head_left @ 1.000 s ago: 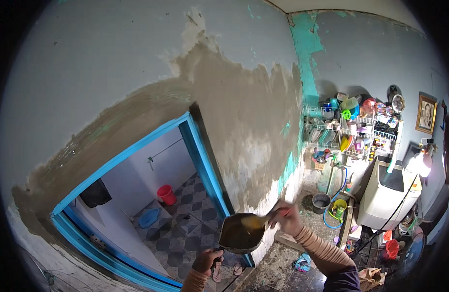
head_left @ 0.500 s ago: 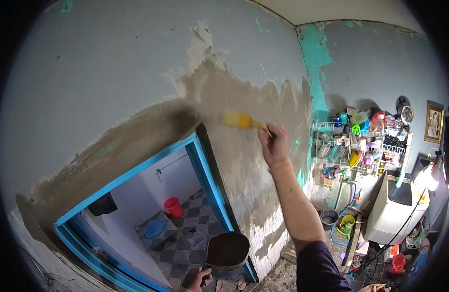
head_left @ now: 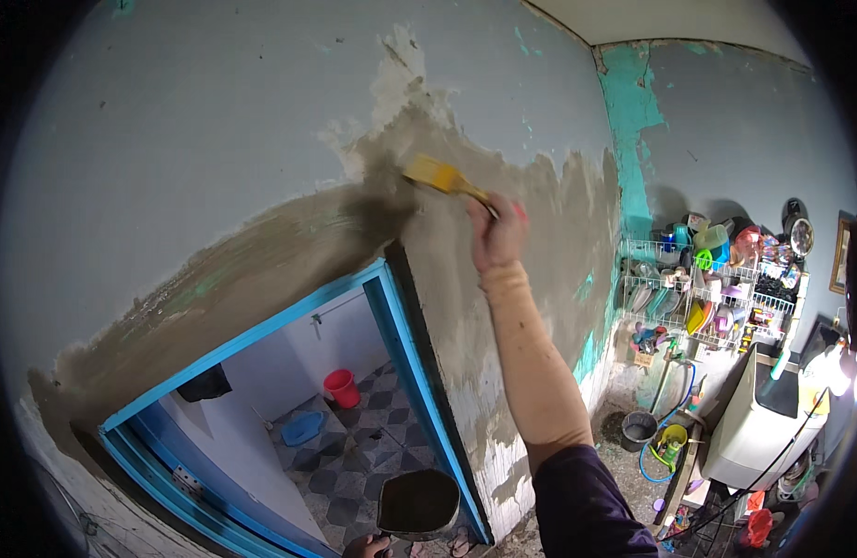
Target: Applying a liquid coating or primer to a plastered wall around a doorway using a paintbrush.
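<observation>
My right hand (head_left: pixel 499 234) is closed round the handle of a yellow paintbrush (head_left: pixel 435 174), reaching up to the wall. The bristles point left and touch or nearly touch the damp grey-brown patch (head_left: pixel 377 212) above the doorway's upper right corner. Low in the view, my left hand (head_left: pixel 369 547) is partly cut off by the lower edge. It grips the left side of a small container (head_left: pixel 430 535) filled with a dark grey-brown mix. How its fingers wrap the container is mostly hidden.
A blue door frame (head_left: pixel 252 342) opens onto a tiled room with a red bucket (head_left: pixel 342 389) and a blue basin (head_left: pixel 303 428). To the right are a crowded wire dish rack (head_left: pixel 726 296), a white washing machine (head_left: pixel 746 430), a dark bucket (head_left: pixel 639 427) and a bright lamp (head_left: pixel 836 370).
My right hand has moved the brush up and left along the wall, toward the darker wet patch. My left hand and the container have dropped lower in view, and the view has shifted slightly left.
</observation>
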Demonstrator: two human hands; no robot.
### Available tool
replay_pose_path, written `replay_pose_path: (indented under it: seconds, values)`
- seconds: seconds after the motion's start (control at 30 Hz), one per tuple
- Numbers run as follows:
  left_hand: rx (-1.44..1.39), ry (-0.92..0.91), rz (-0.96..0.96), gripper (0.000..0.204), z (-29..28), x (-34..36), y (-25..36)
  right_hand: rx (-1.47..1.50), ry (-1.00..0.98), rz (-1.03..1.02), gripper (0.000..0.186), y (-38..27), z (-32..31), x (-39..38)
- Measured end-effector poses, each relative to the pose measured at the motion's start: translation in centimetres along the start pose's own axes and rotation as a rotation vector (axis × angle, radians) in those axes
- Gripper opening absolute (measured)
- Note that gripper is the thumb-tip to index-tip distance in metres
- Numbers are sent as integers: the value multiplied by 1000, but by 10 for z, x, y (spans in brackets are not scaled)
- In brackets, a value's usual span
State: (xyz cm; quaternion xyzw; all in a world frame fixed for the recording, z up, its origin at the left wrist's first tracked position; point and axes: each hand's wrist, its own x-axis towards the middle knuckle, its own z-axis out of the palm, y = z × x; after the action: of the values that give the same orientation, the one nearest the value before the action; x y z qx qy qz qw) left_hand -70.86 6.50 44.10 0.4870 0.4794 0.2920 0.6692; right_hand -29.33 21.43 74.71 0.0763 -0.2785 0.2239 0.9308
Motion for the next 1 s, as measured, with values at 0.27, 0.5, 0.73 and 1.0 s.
replay_pose_path:
  seconds: [0.27, 0.5, 0.73, 1.0]
  values:
    - [-56, 61, 6, 18, -18, 4, -21, -183, 54, 22, 11, 6, -34, 15]
    - [42, 73, 92, 22, -38, 5, -36, -110, -55, 61, 9, 36, 10, 13]
    - [-20, 125, 74, 24, -30, 19, -34, -106, -124, -50, 11, 24, 37, 37]
    - [-46, 98, 20, 25, -30, 21, -36, -38, -105, -132, 8, -11, -7, 83]
